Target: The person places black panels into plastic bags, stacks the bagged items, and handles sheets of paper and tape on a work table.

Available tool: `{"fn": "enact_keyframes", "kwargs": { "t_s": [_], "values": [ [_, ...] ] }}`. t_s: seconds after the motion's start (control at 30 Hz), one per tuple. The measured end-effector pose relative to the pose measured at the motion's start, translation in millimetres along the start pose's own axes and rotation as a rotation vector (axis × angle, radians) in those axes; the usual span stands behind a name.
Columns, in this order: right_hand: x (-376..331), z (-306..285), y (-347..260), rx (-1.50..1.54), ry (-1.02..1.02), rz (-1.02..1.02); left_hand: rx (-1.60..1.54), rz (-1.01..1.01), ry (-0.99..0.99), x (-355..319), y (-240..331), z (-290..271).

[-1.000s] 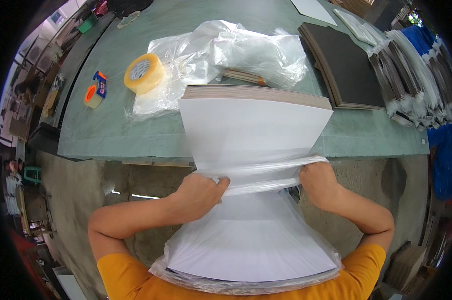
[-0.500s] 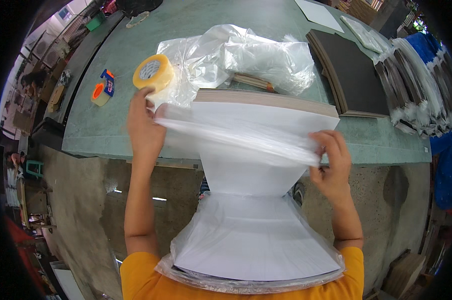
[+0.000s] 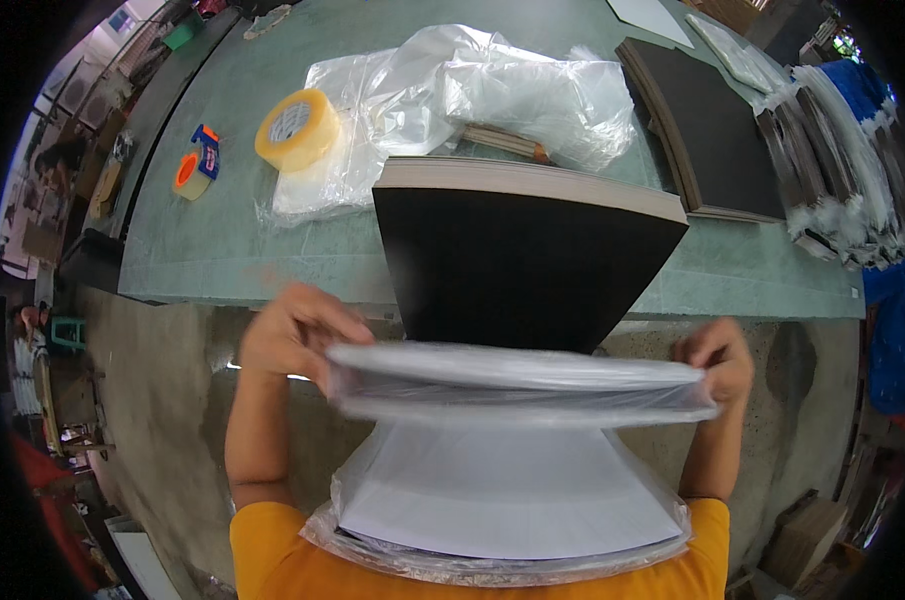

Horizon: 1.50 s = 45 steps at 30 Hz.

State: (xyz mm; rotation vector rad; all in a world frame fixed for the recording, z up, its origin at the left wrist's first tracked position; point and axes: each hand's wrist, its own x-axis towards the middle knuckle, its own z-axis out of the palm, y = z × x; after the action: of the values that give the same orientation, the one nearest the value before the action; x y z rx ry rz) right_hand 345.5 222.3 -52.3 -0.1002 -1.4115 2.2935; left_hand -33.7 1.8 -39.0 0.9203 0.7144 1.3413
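Observation:
Between my hands stretches a clear plastic bag (image 3: 522, 408), its long mouth gaping toward the table and blurred by motion. My left hand (image 3: 297, 335) grips its left end, and the fingers of my right hand (image 3: 717, 358) are closed on its right end. Below it, a white panel (image 3: 502, 490) in clear plastic leans against my torso. Whether that plastic and the held bag are one piece is hard to tell. Just beyond the bag stands a thick stack of boards (image 3: 522, 255) at the table edge, black face toward me, pale edges on top.
On the green table (image 3: 202, 255) lie a roll of clear tape (image 3: 302, 130), a small tape dispenser (image 3: 197, 165) and crumpled plastic bags (image 3: 472, 95). Farther right are dark boards (image 3: 702, 130) and a row of plastic-wrapped panels (image 3: 832, 165).
Both hands have come down toward me with the plastic bag, away from the stack. The stack's near face was white and is now black.

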Motion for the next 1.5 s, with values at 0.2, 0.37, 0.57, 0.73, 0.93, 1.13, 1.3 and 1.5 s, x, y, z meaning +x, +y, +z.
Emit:
{"fn": "enact_keyframes", "kwargs": {
  "t_s": [0.2, 0.37, 0.57, 0.73, 0.93, 1.13, 1.3, 1.5],
  "values": [
    [-78.1, -68.4, 164.0, 0.440, 0.344, 0.656, -0.322, -0.727, 0.083, -57.9, -164.6, -71.0],
    [-64.9, -83.9, 204.0, -0.549, 0.614, 0.904, 0.484, -0.886, 0.388, -49.9, -199.4, -90.3],
    [-26.8, 21.8, 31.5, -0.320, -0.434, 0.169, 0.617, -0.233, -0.382, -13.1, -9.9, 45.2],
    [-7.8, 71.4, 114.4, -0.230, -0.893, 0.391, 0.359, -0.425, -0.701, 0.4, -103.7, 53.7],
    [-22.5, 32.2, 190.3, -0.683, -0.663, 0.676, 1.109, -0.348, -0.643, 57.9, -54.6, 46.4],
    [-25.0, 24.7, 208.0, -0.739, -0.675, 0.659, 1.746, 0.560, 0.022, 243.7, 51.2, 36.1],
    [-29.5, 28.4, 214.9, -0.766, -0.619, 0.635, 1.963, 0.168, 0.098, 314.5, 18.9, -33.4],
    [-29.7, 25.1, 214.1, -0.740, -0.583, 0.622, 1.573, -0.061, 0.096, 328.1, 49.9, -44.2]
  ]
}}
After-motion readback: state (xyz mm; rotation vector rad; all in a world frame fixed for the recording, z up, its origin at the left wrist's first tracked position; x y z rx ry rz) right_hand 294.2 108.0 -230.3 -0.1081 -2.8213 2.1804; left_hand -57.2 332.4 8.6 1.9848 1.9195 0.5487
